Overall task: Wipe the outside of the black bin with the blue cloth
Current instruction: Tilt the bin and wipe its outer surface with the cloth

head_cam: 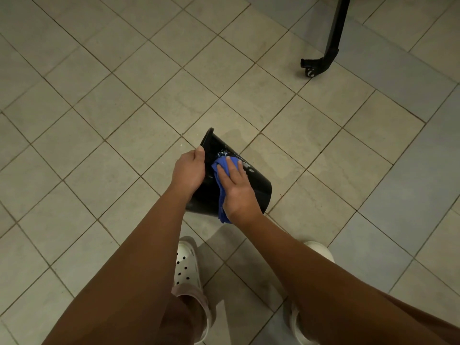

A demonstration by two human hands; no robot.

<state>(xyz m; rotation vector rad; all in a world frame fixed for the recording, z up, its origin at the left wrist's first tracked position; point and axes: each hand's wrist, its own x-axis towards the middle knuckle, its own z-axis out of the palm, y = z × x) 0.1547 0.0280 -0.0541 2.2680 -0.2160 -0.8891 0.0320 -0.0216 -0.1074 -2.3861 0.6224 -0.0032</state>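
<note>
Right hand [236, 189], fingers spread, presses the blue cloth [221, 170] on the black bin [258, 186] tilted on the floor [124, 120]; left hand [188, 171] grips its rim, so I'd wipe in long firm strokes

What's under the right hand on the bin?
The blue cloth, pressed flat by the right hand against the outside of the black bin. The bin wall beneath the cloth is hidden.
</note>
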